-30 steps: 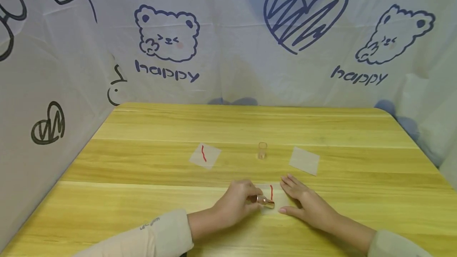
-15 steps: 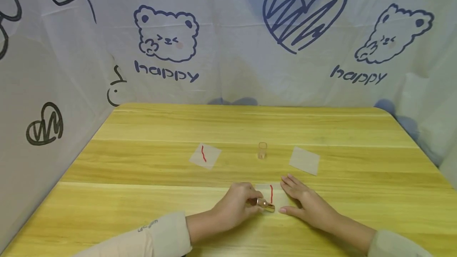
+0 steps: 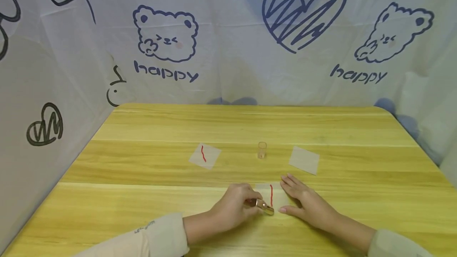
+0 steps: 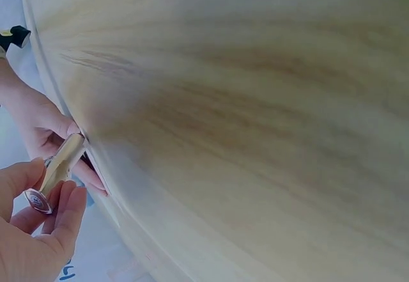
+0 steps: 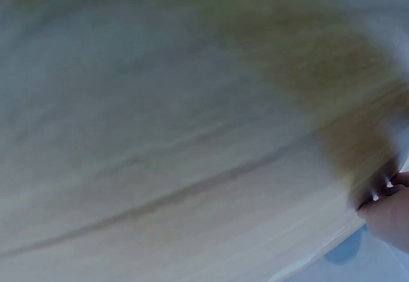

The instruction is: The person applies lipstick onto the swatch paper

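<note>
The left hand (image 3: 235,206) pinches a gold tube (image 3: 265,206), thumb on one side and curled fingers on the other. The grip is on its left part, which seems meant to leave the right end free to work over the near sheet (image 3: 281,198). The right hand (image 3: 308,206) lies low with its fingers straight and close together and its thumb apart, at the right edge of that sheet, probably to stop the paper slipping while leaving its middle bare.

The tube slants out of the left fingers toward the right and near side, its free end in the gap between the hands, left of the right thumb. A red line (image 3: 271,193) runs from the sheet's far edge to just beside that end; whether the tip touches the paper, I cannot tell.

Farther off on the table (image 3: 143,177), a clear cap (image 3: 262,150) sits between the left sheet (image 3: 212,156), which bears a red stroke (image 3: 203,154), and the unmarked right sheet (image 3: 304,161), apparently set aside to leave working room.
</note>
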### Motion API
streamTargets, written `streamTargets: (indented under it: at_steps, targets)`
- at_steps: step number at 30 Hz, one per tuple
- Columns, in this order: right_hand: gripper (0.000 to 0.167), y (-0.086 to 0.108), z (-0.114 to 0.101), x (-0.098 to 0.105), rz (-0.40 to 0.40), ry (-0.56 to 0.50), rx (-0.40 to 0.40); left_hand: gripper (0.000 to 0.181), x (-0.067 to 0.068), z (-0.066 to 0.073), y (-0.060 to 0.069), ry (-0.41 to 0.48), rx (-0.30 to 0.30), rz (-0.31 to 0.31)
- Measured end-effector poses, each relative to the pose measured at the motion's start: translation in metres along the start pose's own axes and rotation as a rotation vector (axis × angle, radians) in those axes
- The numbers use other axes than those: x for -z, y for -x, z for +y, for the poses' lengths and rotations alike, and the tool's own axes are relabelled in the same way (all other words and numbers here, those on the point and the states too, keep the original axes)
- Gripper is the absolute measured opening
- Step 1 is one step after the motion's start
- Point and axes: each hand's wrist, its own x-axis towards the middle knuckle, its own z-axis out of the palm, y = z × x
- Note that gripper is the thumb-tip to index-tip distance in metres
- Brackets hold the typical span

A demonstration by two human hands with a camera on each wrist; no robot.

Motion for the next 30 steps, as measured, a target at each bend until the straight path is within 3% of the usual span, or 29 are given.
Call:
streamTargets:
  at_steps: [6, 11, 20, 30]
  targets:
    - [0.071, 0.0, 0.001, 0.0, -0.001, 0.002, 0.006, 0.019, 0.005, 0.001, 0.0, 0.042, 0.029, 0.001]
    - [0.071, 0.0, 0.0, 0.0, 0.007, 0.007, 0.014, 0.018, 0.009, 0.002, -0.002, 0.089, 0.041, 0.038]
    - [0.069, 0.0, -0.001, 0.001, 0.024, 0.014, 0.03, 0.018, 0.018, 0.0, -0.007, 0.179, 0.019, 0.163]
    - [0.069, -0.001, -0.003, 0.005, 0.008, -0.009, 0.032, 0.021, 0.02, -0.011, -0.012, 0.202, -0.005, 0.281]
